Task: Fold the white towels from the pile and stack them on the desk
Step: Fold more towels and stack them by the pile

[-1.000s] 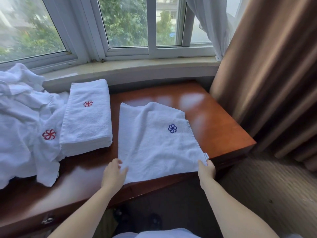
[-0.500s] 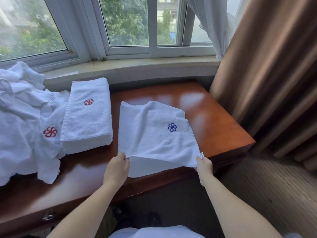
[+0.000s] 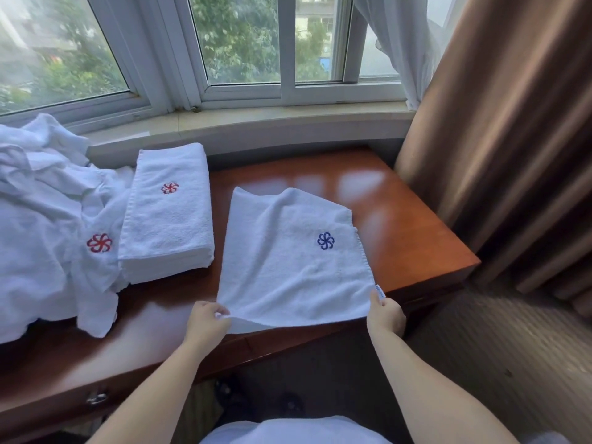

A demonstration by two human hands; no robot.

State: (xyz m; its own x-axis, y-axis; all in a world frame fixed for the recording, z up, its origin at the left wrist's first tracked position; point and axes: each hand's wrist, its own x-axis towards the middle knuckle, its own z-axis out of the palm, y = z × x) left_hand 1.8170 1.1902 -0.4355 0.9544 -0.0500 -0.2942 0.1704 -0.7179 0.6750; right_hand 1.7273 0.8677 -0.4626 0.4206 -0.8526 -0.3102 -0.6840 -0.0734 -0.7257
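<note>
A white towel with a blue flower mark [image 3: 288, 257] lies spread on the reddish wooden desk [image 3: 413, 238]. My left hand [image 3: 205, 322] pinches its near left corner and my right hand [image 3: 384, 314] pinches its near right corner beside a small label. The near edge is lifted off the desk. Left of it sits a neat stack of folded white towels [image 3: 169, 216] with a red flower mark on top. A loose pile of white towels [image 3: 45, 232] covers the desk's left end.
A window sill [image 3: 243, 123] runs behind the desk under the window. A brown curtain [image 3: 499, 139] hangs at the right, close to the desk's right end. A metal drawer handle [image 3: 96, 398] shows on the desk's front. Carpeted floor lies at the lower right.
Both hands went from resting at the towel's near corners to pinching them, and the near edge has risen off the desk.
</note>
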